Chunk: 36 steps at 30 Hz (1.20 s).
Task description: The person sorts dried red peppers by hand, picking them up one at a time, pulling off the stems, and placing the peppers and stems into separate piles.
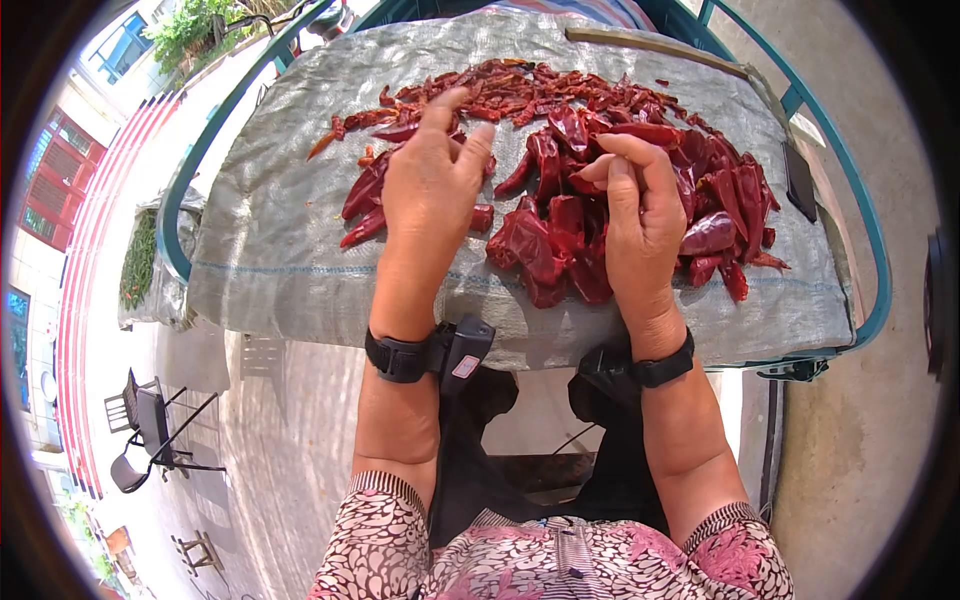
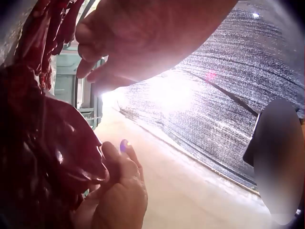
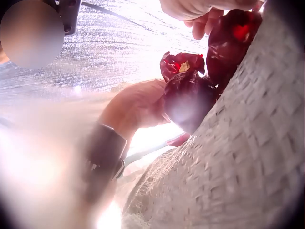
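Observation:
A heap of large, shiny dried red chili peppers (image 1: 560,240) lies on a grey woven sheet (image 1: 290,240). My left hand (image 1: 430,185) is over the heap's left side, index finger stretched forward and thumb apart from it. Over the right part of the heap is my right hand (image 1: 645,215), its index finger bent toward the thumb tip; I cannot tell whether a pepper is pinched there. In the left wrist view the right hand (image 2: 121,191) is right beside a broad, glossy pepper (image 2: 66,138). Peppers (image 3: 190,98) overlap the left hand (image 3: 138,105) in the right wrist view.
Thinner, shrivelled red chili pieces (image 1: 520,85) form a band behind the large peppers. A wooden stick (image 1: 655,52) lies at the sheet's far edge, and a dark phone-like slab (image 1: 798,180) at the right. Teal metal rails (image 1: 870,240) surround the sheet. A folding chair (image 1: 155,430) stands left.

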Each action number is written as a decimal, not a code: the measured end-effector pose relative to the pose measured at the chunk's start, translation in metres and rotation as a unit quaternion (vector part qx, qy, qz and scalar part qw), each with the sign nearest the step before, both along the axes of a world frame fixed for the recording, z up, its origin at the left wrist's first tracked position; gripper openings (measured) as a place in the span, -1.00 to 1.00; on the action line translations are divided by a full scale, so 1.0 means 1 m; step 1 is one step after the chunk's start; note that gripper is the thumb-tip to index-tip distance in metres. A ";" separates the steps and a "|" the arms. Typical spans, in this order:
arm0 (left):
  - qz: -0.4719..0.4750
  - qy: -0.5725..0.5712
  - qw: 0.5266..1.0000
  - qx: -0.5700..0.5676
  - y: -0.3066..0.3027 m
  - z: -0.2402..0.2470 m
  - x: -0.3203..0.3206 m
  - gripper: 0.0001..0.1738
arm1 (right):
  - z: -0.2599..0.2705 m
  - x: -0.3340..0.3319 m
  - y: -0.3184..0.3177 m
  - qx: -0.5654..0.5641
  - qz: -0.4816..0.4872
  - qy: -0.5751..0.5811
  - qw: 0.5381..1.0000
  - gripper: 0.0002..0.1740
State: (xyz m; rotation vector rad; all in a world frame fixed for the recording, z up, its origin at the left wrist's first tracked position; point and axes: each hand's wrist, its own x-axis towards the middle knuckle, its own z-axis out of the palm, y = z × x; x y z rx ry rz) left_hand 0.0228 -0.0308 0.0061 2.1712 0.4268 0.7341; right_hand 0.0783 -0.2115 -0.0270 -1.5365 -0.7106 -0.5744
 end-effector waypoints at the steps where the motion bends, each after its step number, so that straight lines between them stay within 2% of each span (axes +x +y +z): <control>1: -0.048 0.003 0.999 -0.015 -0.003 -0.006 0.003 -0.53 | 0.001 -0.002 0.000 -0.002 -0.001 0.003 1.000 -0.81; 3: -0.125 -0.011 0.991 -0.041 -0.012 -0.015 0.009 -0.60 | 0.001 -0.003 0.001 -0.003 0.000 0.009 1.000 -0.81; 6: -0.244 0.021 0.969 0.030 -0.012 -0.023 0.015 -0.66 | 0.001 -0.002 0.000 -0.003 -0.002 0.011 1.000 -0.82; 7: -0.258 0.005 0.964 0.055 -0.013 -0.026 0.016 -0.70 | 0.001 -0.002 0.000 -0.006 -0.004 0.010 1.000 -0.82; 10: -0.258 -0.017 0.964 0.063 -0.009 -0.032 0.019 -0.71 | 0.001 -0.002 0.000 -0.007 -0.001 0.017 1.000 -0.82; 14: -0.228 -0.042 0.973 0.006 -0.006 -0.022 0.013 -0.74 | 0.002 -0.002 0.000 -0.002 -0.003 0.017 1.000 -0.83; 16: -0.226 -0.043 0.973 -0.007 -0.007 -0.011 0.007 -0.75 | -0.002 0.000 0.001 -0.011 -0.039 0.035 0.999 -0.80; 20: -0.266 -0.061 0.962 -0.034 -0.010 -0.001 0.002 -0.77 | -0.001 0.006 -0.003 -0.064 -0.079 0.044 0.994 -0.69; 22: -0.277 -0.057 0.958 -0.053 -0.011 0.001 0.000 -0.83 | 0.004 0.004 -0.004 -0.079 -0.065 0.048 0.994 -0.68; 26: -0.290 -0.077 0.952 -0.061 -0.016 -0.005 0.002 -0.93 | 0.001 0.004 0.001 -0.086 -0.073 0.003 0.994 -0.72; 29: -0.284 -0.083 0.953 -0.059 -0.022 -0.005 0.003 -0.92 | -0.001 0.003 0.001 -0.067 -0.092 0.005 0.994 -0.77; 32: -0.259 -0.075 0.962 -0.047 -0.022 -0.002 0.001 -0.92 | 0.002 -0.002 0.000 -0.076 -0.096 -0.006 0.992 -0.79; 35: -0.178 -0.052 0.983 -0.001 -0.019 0.006 -0.005 -0.89 | 0.002 -0.001 -0.002 -0.067 -0.095 0.022 0.993 -0.83; 36: -0.132 -0.079 0.986 0.063 -0.013 0.004 -0.005 -0.87 | 0.001 0.000 -0.001 -0.035 -0.074 0.034 0.996 -0.84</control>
